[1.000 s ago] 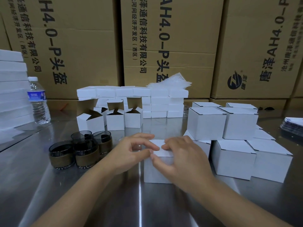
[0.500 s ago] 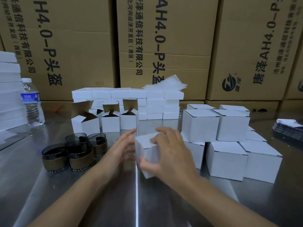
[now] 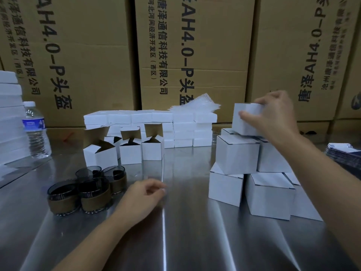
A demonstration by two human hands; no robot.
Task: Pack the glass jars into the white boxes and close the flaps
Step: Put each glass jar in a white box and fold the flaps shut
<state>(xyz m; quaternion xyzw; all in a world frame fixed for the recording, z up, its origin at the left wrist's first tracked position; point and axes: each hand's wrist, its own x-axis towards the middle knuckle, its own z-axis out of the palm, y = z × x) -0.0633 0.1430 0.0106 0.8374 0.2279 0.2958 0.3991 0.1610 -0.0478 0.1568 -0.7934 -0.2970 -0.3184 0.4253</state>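
Over the closed stack [image 3: 237,153], right hand [image 3: 273,112] grips a shut box [image 3: 244,122], fingers curled round it. Left hand [image 3: 144,196] empty, loosely curled; unpacked jars [image 3: 86,190] just left of it, open boxes [image 3: 130,151] beyond.

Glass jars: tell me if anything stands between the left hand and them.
Nothing visible does. The left hand is just right of the glass jars, with only bare steel table between them.
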